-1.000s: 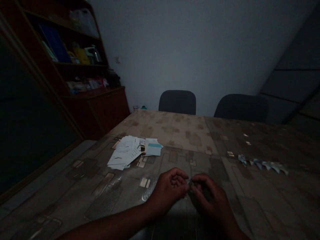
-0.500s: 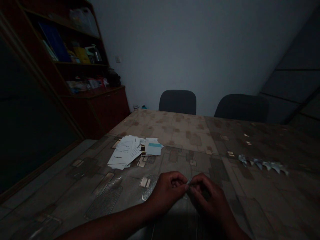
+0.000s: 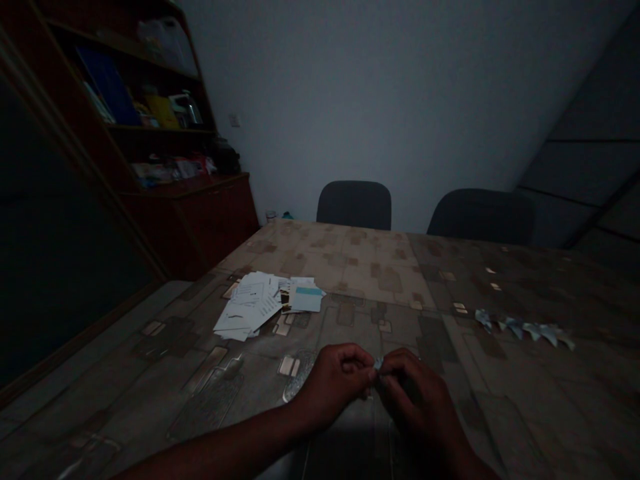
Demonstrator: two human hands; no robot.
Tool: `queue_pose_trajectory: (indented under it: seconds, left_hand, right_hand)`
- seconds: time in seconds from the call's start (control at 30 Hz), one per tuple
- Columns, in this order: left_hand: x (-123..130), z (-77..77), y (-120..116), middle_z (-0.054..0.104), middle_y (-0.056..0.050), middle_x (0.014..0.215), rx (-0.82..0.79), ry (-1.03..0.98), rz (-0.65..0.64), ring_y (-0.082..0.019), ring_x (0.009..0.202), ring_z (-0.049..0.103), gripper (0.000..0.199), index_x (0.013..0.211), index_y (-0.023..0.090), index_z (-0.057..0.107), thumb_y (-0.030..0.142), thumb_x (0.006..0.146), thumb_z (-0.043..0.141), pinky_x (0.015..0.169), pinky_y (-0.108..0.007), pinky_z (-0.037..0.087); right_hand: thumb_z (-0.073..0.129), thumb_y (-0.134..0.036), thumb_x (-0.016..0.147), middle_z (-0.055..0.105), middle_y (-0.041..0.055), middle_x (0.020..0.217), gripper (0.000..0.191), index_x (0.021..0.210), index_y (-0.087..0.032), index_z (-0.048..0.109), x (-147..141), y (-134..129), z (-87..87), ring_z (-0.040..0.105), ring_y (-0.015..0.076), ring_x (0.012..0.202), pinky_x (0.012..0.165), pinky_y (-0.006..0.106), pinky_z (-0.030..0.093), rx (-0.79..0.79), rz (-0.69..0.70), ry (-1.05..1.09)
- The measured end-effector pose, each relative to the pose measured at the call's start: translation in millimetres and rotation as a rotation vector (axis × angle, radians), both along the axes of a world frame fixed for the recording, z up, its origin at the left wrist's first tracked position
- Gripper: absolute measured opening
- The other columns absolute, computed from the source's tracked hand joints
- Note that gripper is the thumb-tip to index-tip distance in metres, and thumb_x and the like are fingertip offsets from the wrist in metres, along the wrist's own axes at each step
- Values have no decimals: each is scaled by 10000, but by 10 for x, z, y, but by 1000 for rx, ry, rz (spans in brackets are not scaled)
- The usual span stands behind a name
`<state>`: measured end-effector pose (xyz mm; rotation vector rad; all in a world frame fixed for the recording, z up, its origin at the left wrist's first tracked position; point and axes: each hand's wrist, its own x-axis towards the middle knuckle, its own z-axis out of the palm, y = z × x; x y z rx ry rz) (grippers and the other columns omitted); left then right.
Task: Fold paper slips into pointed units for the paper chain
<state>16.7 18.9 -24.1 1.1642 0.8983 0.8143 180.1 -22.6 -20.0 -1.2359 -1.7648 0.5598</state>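
Note:
Over the near middle of the table, my left hand (image 3: pixel 337 380) and my right hand (image 3: pixel 417 390) meet fingertip to fingertip. Between them they pinch a small pale piece of paper (image 3: pixel 378 363), mostly covered by the fingers; its exact shape cannot be made out. Both hands are closed, thumbs against index fingers. Further off to the left lies a loose pile of white printed paper cards (image 3: pixel 253 303), with a card bearing a blue strip (image 3: pixel 307 293) at its right side. To the right, several small folded paper pieces (image 3: pixel 525 328) lie in a row.
A patterned cloth covers the table (image 3: pixel 360 267). Two dark chairs (image 3: pixel 354 203) stand at its far side, before a pale wall. At the left is a reddish-brown cabinet (image 3: pixel 200 213) with goods on its shelves. The room is dim.
My fingertips have shifted slightly, and a little more of the pale paper shows between them. The cards and the folded pieces lie as before.

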Motion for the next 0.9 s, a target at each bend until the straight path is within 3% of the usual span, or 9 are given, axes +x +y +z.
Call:
queue_pose_trajectory:
  seconds: [0.13,0.23,0.3,0.4,0.5,0.63,0.9]
  left_hand:
    - [-28,46,-1,577,11,599,271,166,66,-123,566,536,50,728,145,640,193,724,654,550,-223,395]
    - [-82,102,13,630,-31,707,655,303,118,-152,672,583,86,739,163,679,122,776,613,635,-250,429]
    - [-117,129,17,657,-55,761,830,333,96,-165,719,609,113,796,167,699,112,813,602,674,-257,447]
    - [-148,134,13,680,-88,795,956,355,29,-168,730,622,140,866,152,710,125,867,573,677,-250,463]
    - [-153,114,11,687,-100,811,980,371,-7,-173,747,628,160,897,143,715,127,886,556,686,-250,464]
    - [-133,120,20,692,-79,817,850,345,2,-172,750,637,125,884,159,727,117,840,618,683,-247,462]
    - [-105,137,31,691,-64,765,768,330,17,-165,709,635,87,826,154,732,129,814,650,665,-247,459]
  right_hand:
    - [560,-305,841,613,21,752,131,767,-216,621,-6,5,42,585,176,699,638,256,454,-53,-68,114]
    - [558,-469,836,550,-5,627,298,735,-197,624,-19,-2,39,509,149,564,517,236,395,-291,-117,278]
    - [528,-578,835,477,-31,532,438,652,-185,595,-41,-9,21,421,116,469,455,221,321,-476,-68,388]
    - [509,-651,829,431,-47,489,539,585,-174,558,-77,-14,-1,362,87,435,458,215,280,-562,33,512]
    - [563,-665,793,454,-46,516,529,602,-171,552,-88,-8,-7,369,82,445,467,214,278,-580,74,569]
    - [647,-648,737,429,-60,533,487,665,-176,554,-70,6,-30,348,84,473,480,213,273,-595,84,580]
    - [739,-603,641,492,-40,563,465,756,-158,666,-47,35,-48,384,89,495,474,207,305,-610,-11,585]
